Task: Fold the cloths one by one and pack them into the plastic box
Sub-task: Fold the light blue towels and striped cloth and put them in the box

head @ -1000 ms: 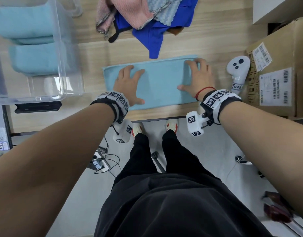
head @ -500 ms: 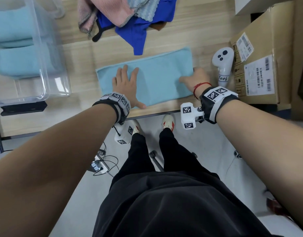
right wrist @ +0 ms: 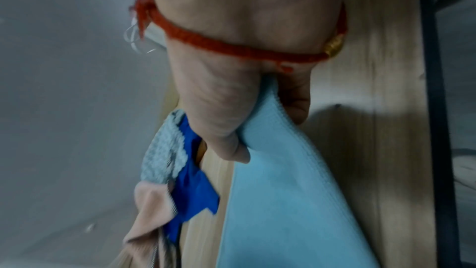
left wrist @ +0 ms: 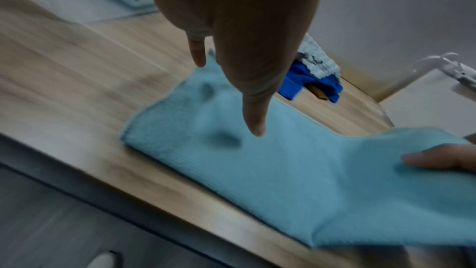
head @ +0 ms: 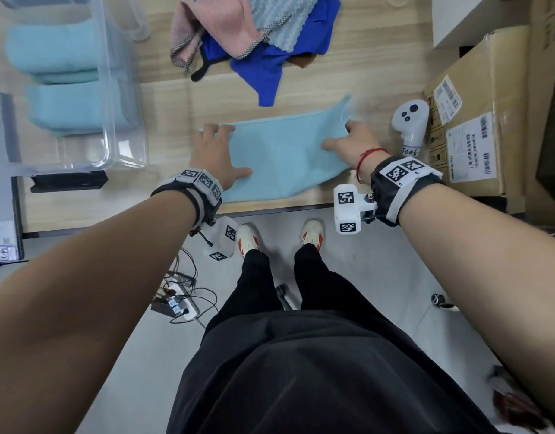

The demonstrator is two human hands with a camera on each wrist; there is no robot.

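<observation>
Left hand (head: 215, 158) lies flat with fingers spread on the light blue cloth (head: 282, 158), pinning its left end to the counter (head: 176, 98). Right hand (head: 351, 142) is pinching the cloth's right edge, lifted a bit off the counter.

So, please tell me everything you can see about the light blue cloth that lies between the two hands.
The light blue cloth is soft and finely ribbed, like microfibre, with a stitched hem. It lies as a long folded strip near the front edge of the wooden table. The left hand presses its left end flat with straight fingers. The right hand pinches its right end, lifted off the table.
</observation>
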